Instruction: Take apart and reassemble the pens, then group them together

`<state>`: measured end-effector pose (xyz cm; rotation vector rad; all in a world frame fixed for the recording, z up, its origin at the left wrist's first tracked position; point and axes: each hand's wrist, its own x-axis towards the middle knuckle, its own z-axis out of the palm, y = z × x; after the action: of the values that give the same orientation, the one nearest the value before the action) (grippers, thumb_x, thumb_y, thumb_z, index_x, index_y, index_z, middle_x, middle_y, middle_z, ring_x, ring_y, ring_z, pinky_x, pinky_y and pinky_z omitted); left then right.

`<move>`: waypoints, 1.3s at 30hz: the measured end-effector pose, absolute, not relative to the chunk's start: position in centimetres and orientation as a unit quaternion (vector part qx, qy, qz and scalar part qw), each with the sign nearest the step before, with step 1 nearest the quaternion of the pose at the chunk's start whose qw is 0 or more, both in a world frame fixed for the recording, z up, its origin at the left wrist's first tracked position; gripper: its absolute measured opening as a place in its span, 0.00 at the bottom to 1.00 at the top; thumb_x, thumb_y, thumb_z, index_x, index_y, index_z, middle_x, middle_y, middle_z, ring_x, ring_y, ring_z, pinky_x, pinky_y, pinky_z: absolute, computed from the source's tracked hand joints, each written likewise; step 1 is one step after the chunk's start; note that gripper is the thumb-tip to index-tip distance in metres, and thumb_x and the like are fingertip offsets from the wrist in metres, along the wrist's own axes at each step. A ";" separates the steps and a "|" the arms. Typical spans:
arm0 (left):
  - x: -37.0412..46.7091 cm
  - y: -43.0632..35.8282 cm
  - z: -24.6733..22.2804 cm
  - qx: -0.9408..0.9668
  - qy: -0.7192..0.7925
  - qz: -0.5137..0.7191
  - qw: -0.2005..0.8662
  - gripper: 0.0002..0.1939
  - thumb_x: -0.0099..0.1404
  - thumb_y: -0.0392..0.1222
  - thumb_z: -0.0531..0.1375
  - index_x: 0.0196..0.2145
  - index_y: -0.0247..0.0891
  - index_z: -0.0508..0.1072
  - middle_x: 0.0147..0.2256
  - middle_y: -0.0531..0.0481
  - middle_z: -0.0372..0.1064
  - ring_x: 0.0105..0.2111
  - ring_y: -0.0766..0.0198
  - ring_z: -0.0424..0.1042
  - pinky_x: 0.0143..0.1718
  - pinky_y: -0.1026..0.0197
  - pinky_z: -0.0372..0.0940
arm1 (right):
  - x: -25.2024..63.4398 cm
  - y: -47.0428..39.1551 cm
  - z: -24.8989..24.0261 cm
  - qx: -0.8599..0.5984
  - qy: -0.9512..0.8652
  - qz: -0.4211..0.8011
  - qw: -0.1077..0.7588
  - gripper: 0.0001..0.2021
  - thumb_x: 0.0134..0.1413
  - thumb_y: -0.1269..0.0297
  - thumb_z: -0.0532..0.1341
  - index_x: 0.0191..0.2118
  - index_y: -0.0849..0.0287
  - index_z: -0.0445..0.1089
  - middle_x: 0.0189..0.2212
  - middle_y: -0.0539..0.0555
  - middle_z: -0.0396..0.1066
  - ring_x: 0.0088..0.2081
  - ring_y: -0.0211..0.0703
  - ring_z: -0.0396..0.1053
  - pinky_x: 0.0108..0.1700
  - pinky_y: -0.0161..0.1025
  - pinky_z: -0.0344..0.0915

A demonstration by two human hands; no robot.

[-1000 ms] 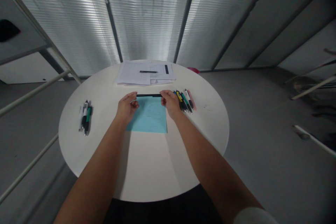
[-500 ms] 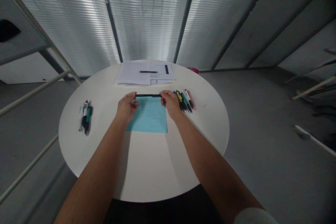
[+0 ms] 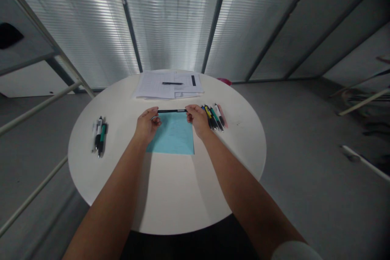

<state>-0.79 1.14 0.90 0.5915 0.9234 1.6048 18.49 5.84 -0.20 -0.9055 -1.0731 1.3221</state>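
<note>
A black pen (image 3: pixel 171 111) is stretched sideways between my two hands, over the far edge of a light blue sheet (image 3: pixel 172 136). My left hand (image 3: pixel 147 125) pinches its left end, and my right hand (image 3: pixel 198 119) pinches the right end. A pale mark shows on the pen's right part. The fingertips cover both of its ends. Just right of my right hand lie several pens (image 3: pixel 213 117) in yellow, green, white and blue, beside something pink (image 3: pixel 223 114).
The round white table (image 3: pixel 179 195) carries papers (image 3: pixel 155 85) at its far side, with another black pen (image 3: pixel 172 83) on them. Several pens (image 3: pixel 100 136) lie at the left. Pale metal rails (image 3: pixel 39 107) stand left of the table, and blinds (image 3: pixel 170 20) hang behind.
The pen has turned about its length between my fingers, so a pale mark now shows where the clip was visible. My hands stay in nearly the same place.
</note>
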 end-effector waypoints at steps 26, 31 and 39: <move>-0.6 1.3 0.8 0.248 0.407 0.687 0.548 0.14 0.48 0.40 0.70 0.33 0.33 0.75 0.26 0.51 0.66 0.20 0.73 0.62 0.20 0.68 0.58 | 18.4 5.5 0.0 -0.392 -0.478 0.549 0.563 0.12 0.44 0.55 0.66 0.30 0.57 0.68 0.19 0.44 0.65 0.18 0.29 0.60 0.20 0.31 0.52; -0.4 1.1 0.9 0.258 0.411 0.690 0.537 0.14 0.49 0.42 0.71 0.31 0.34 0.74 0.26 0.52 0.66 0.20 0.74 0.61 0.20 0.68 0.57 | 18.5 5.6 -0.2 -0.386 -0.501 0.531 0.564 0.12 0.46 0.56 0.66 0.33 0.56 0.68 0.20 0.43 0.65 0.18 0.29 0.60 0.20 0.31 0.53; -0.4 1.1 1.0 0.246 0.414 0.698 0.530 0.17 0.49 0.45 0.71 0.25 0.35 0.68 0.23 0.53 0.64 0.19 0.73 0.60 0.20 0.67 0.57 | 18.4 5.5 -0.3 -0.384 -0.534 0.500 0.563 0.13 0.46 0.59 0.64 0.40 0.55 0.69 0.30 0.44 0.66 0.19 0.28 0.63 0.21 0.31 0.58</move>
<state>-0.36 1.14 1.01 0.5863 0.9889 1.6649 18.42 5.55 -0.33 -0.9046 -1.2570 1.1779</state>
